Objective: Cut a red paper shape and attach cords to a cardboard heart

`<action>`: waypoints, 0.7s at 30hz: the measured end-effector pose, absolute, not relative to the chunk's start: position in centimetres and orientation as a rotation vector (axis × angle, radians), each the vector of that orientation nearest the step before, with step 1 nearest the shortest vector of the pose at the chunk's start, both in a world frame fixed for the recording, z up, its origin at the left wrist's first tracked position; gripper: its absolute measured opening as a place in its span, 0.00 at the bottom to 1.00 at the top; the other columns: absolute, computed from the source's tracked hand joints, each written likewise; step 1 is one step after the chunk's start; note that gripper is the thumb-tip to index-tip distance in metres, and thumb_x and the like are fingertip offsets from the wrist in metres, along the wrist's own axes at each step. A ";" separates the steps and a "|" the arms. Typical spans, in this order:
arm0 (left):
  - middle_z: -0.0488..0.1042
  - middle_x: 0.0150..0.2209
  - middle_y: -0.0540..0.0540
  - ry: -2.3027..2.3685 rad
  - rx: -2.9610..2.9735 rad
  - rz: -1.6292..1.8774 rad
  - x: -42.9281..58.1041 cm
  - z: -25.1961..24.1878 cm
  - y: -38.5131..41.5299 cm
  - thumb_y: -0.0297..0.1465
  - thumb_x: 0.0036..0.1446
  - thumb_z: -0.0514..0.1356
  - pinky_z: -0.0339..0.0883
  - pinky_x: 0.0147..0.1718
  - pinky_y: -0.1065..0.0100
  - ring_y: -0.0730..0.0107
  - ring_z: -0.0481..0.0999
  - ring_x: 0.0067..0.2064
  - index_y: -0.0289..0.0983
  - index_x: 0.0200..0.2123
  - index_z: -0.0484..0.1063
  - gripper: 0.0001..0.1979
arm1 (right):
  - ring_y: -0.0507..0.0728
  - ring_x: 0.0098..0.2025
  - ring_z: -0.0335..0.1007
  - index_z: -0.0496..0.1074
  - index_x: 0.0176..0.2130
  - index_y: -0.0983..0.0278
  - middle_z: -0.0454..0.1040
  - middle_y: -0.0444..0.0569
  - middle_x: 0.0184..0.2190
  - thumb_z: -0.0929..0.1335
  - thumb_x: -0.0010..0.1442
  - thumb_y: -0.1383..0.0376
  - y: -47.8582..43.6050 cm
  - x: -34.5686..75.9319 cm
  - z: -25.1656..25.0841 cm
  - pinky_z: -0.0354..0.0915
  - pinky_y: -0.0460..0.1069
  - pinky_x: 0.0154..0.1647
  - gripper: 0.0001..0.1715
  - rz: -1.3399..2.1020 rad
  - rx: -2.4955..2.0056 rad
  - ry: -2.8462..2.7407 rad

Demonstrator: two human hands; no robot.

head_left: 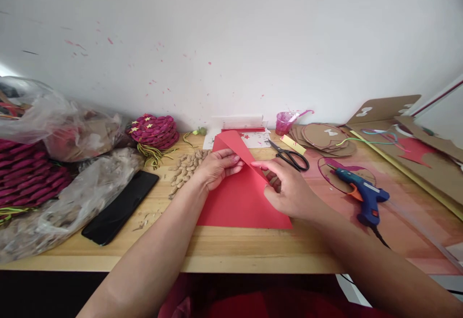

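Observation:
A sheet of red paper (pixel 242 207) lies on the wooden table before me, its right side folded over diagonally into a raised flap. My left hand (pixel 224 166) grips the flap's left edge between thumb and fingers. On the flap's right edge is my right hand (pixel 285 187), index finger stretched along the paper and the other fingers curled around the edge. Left of the paper lies a pile of peanuts in shells (pixel 184 168). Black-handled scissors (pixel 292 158) rest just beyond my right hand.
A blue glue gun (pixel 365 195) lies on a heart-shaped outline at right, near cardboard pieces (pixel 325 137). A pink-stained cup (pixel 284 122) stands by the wall. On the left are a black phone (pixel 121 207), plastic bags (pixel 75 197) and a magenta bundle with stars (pixel 154 132).

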State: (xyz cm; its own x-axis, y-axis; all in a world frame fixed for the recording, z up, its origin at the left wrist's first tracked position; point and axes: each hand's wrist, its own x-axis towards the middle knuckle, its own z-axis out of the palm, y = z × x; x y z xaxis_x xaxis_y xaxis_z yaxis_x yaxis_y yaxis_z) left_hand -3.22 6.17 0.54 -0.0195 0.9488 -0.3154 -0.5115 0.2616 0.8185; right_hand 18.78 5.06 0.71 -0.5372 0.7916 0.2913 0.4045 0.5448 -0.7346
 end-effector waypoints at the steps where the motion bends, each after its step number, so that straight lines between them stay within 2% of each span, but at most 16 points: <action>1: 0.79 0.30 0.44 1.014 0.556 1.254 -3.2 0.5 6.2 0.12 0.54 0.62 0.78 0.29 0.73 0.72 0.81 0.29 0.28 0.36 0.79 0.10 | 0.52 0.33 0.71 0.71 0.58 0.59 0.72 0.50 0.46 0.65 0.51 0.77 5.1 18.8 0.7 0.71 0.50 0.35 0.37 0.810 -0.958 -2.164; 10: 0.80 0.30 0.44 1.030 0.587 1.283 -3.2 0.4 6.1 0.15 0.52 0.65 0.78 0.29 0.73 0.71 0.81 0.29 0.29 0.38 0.79 0.10 | 0.53 0.34 0.72 0.70 0.58 0.58 0.73 0.51 0.48 0.66 0.51 0.77 5.0 18.8 0.5 0.72 0.51 0.36 0.37 0.864 -0.977 -2.120; 16: 0.80 0.31 0.45 1.119 0.705 1.362 -3.2 -0.3 6.1 0.22 0.47 0.72 0.75 0.30 0.73 0.75 0.78 0.28 0.30 0.41 0.79 0.16 | 0.57 0.38 0.77 0.64 0.60 0.61 0.77 0.54 0.47 0.69 0.54 0.69 6.5 18.3 0.1 0.74 0.53 0.37 0.34 1.102 -1.153 -1.837; 18: 0.80 0.31 0.45 1.143 0.765 1.357 -3.2 -0.5 6.2 0.25 0.45 0.73 0.74 0.31 0.72 0.74 0.78 0.29 0.31 0.41 0.79 0.17 | 0.58 0.38 0.78 0.67 0.57 0.61 0.79 0.53 0.44 0.70 0.56 0.66 7.4 18.3 -0.1 0.74 0.52 0.36 0.29 1.179 -1.195 -1.763; 21: 0.80 0.34 0.45 1.258 0.927 1.443 -3.4 -1.0 6.6 0.29 0.45 0.72 0.73 0.36 0.69 0.73 0.76 0.32 0.33 0.40 0.80 0.17 | 0.59 0.36 0.78 0.74 0.46 0.62 0.81 0.50 0.37 0.69 0.58 0.64 8.7 18.7 -0.6 0.72 0.52 0.34 0.14 1.155 -1.166 -1.763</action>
